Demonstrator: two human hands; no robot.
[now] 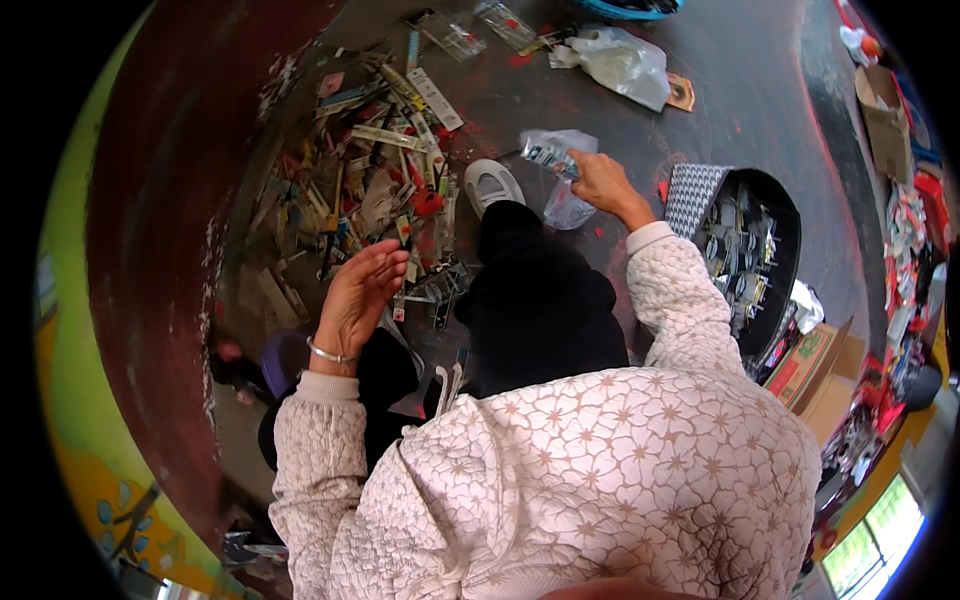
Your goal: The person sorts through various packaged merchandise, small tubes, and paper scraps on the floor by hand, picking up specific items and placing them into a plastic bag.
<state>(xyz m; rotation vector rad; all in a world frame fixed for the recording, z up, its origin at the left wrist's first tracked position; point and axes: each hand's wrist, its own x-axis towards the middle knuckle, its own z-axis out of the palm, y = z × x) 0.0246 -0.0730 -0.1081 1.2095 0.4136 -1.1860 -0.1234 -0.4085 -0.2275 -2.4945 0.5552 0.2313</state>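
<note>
In my right hand [605, 183] is a small clear plastic packet [548, 156] with a dark and blue printed part, pinched between thumb and fingers. A crumpled sheet of clear plastic [570, 208] shows just below that hand; whether it belongs to the packet I cannot tell. My left hand [362, 298], with a bracelet at the wrist, is raised with its fingers stretched out and nothing visible in it. Beyond and under it spreads a heap of narrow printed card strips and packaging scraps [385, 150], with some red pieces among them.
A black container [785, 240] with a patterned side, holding many small clear packages, stands to my right. An opened cardboard box [825, 370] is behind it. A white plastic bag [620, 65] lies ahead. My shoe [492, 184] is beside the heap; a dark red wall [150, 250] curves along the left.
</note>
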